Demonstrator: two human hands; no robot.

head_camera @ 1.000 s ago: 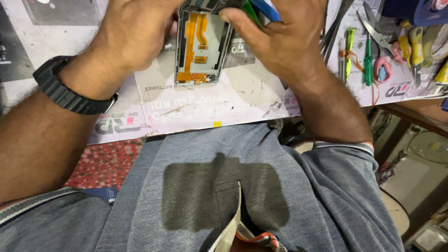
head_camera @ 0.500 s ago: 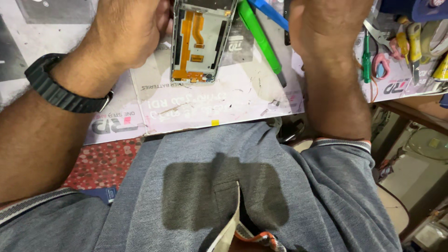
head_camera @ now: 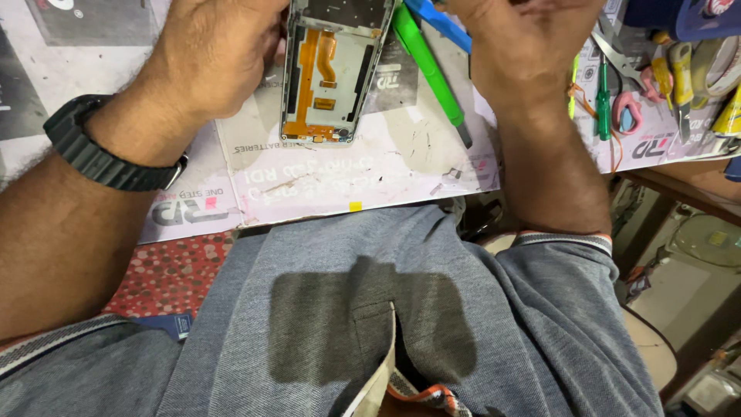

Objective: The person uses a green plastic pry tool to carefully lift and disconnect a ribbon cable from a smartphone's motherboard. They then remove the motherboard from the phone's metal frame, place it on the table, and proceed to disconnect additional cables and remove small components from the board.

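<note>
An opened phone frame [head_camera: 332, 77] with an orange flex cable lies face down on a white printed work mat [head_camera: 347, 181]. My left hand [head_camera: 208, 62], with a black watch [head_camera: 108, 154] on its wrist, grips the frame's left edge. Raised to the right of the frame, my right hand [head_camera: 525, 46] is apart from it, and the top edge of the picture cuts off its fingers. A green-handled screwdriver [head_camera: 428, 66] and a blue tool [head_camera: 440, 19] lie on the mat between the frame and my right hand.
Several small tools lie at the right end of the bench: a thin green screwdriver [head_camera: 603, 100], a pink-handled tool [head_camera: 629, 116], a yellow-handled knife [head_camera: 679, 69]. A red patterned cloth [head_camera: 177, 270] shows below the mat. My grey shirt fills the foreground.
My right hand has let go of the phone frame and moved up and to the right. This uncovers the green screwdriver. My left hand keeps its hold on the frame.
</note>
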